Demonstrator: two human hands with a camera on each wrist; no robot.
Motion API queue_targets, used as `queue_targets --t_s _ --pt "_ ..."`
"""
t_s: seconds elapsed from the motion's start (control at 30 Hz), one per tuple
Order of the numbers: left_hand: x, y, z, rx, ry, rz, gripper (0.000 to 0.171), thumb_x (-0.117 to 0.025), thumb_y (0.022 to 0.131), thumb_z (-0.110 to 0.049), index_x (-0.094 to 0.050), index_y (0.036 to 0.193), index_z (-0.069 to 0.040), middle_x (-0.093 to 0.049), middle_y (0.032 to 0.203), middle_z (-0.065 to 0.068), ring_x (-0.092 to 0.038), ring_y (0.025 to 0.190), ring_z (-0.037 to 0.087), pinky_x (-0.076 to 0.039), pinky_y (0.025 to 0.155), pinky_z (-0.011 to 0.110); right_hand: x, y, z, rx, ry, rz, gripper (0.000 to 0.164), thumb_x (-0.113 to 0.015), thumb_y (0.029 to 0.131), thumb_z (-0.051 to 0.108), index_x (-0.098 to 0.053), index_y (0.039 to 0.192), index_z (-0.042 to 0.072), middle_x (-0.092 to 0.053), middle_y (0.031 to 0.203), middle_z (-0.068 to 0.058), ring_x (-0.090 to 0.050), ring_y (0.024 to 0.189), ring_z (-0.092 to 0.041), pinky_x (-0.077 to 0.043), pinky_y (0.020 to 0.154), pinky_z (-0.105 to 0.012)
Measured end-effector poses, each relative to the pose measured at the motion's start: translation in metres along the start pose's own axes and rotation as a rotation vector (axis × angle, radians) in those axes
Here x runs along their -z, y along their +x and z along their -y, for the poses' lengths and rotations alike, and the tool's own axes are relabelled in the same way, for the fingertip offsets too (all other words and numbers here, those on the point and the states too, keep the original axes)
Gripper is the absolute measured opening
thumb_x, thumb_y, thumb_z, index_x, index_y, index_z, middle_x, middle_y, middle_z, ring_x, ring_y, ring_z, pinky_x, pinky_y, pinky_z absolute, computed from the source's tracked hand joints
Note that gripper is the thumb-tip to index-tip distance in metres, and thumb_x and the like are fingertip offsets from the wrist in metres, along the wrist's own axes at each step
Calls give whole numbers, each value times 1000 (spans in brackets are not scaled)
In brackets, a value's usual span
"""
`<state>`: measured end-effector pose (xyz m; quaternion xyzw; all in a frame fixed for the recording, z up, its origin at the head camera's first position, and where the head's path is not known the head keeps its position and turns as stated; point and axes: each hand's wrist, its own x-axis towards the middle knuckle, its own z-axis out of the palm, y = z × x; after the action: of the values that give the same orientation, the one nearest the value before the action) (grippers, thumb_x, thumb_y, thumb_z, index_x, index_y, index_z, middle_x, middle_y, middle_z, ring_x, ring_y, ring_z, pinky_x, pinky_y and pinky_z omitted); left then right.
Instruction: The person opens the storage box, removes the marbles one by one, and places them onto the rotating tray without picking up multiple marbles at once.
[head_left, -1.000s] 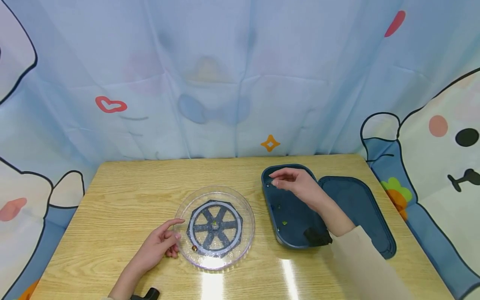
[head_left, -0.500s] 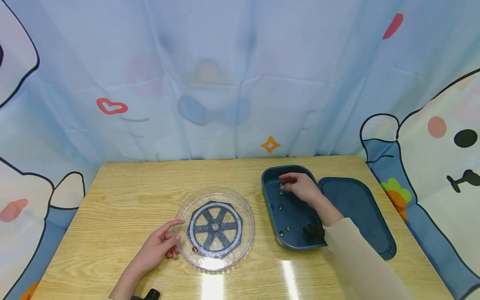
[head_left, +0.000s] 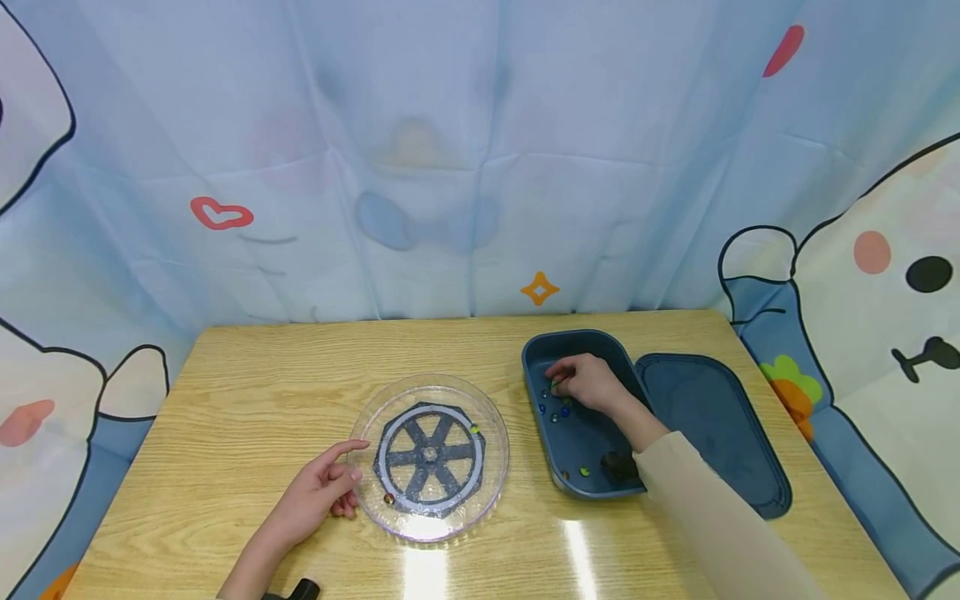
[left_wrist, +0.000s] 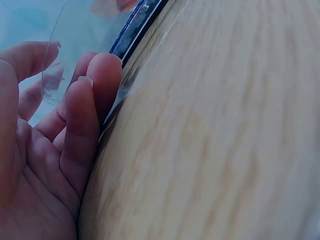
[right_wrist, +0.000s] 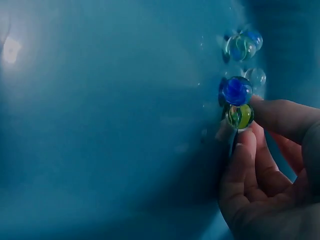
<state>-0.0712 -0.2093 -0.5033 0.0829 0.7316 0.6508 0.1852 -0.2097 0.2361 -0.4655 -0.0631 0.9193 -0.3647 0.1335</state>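
Observation:
My left hand (head_left: 322, 487) rests at the left rim of a clear round plate (head_left: 491, 500), index finger over the edge and other fingers loosely bent. On the plate lie a yellow-green marble (head_left: 475, 429) at the right and a brown marble (head_left: 388, 499) at the lower left. Inside a dark blue box (head_left: 534, 417), my right hand (head_left: 592, 383) pinches a green-and-yellow glass marble (right_wrist: 240, 116) between thumb and fingertips. A blue marble (right_wrist: 237, 91) touches it, and several others sit close by. Another green marble (head_left: 584, 472) lies near the box's front.
A dark blue lid (head_left: 720, 425) lies right of the box on the wooden table (head_left: 277, 375). Below my right wrist a dark object (head_left: 618, 467) shows over the box. A black object (head_left: 303, 590) is by my left wrist. A printed curtain (head_left: 450, 100) hangs behind.
My right hand has lowered into the box and now pinches a marble. Marbles in the box have shifted. On the plate the yellow-green marble has rolled from the middle rightward. The left hand stays put.

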Motion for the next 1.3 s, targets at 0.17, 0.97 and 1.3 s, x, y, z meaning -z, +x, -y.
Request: queue_targets --t_s 0.17,0.97,1.3 --pt "-1 -1 0 -1 4 -6 52 -58 103 -20 -40 149 -5 -63 78 17 -64 64 21 -58 58 33 -2 2 1 5 -54 -11 19 -74 89 6 -75 108 3 -69 93 -4 -63 87 -21 -53 73 -37" --pt "-1 0 -2 -1 3 -2 52 -58 103 -20 -40 149 -5 -63 78 18 -64 63 22 -58 58 34 18 -10 10 8 5 -33 21 -72 93 17 -73 110 6 -68 98 -6 -65 88 -23 -53 77 -40" --pt "0 0 -1 0 1 2 53 -58 103 -22 -39 149 -5 -62 78 18 -64 63 22 -58 58 34 27 -21 29 56 47 -66 29 -71 94 22 -71 118 5 -68 103 -6 -63 94 -23 -54 81 -43"
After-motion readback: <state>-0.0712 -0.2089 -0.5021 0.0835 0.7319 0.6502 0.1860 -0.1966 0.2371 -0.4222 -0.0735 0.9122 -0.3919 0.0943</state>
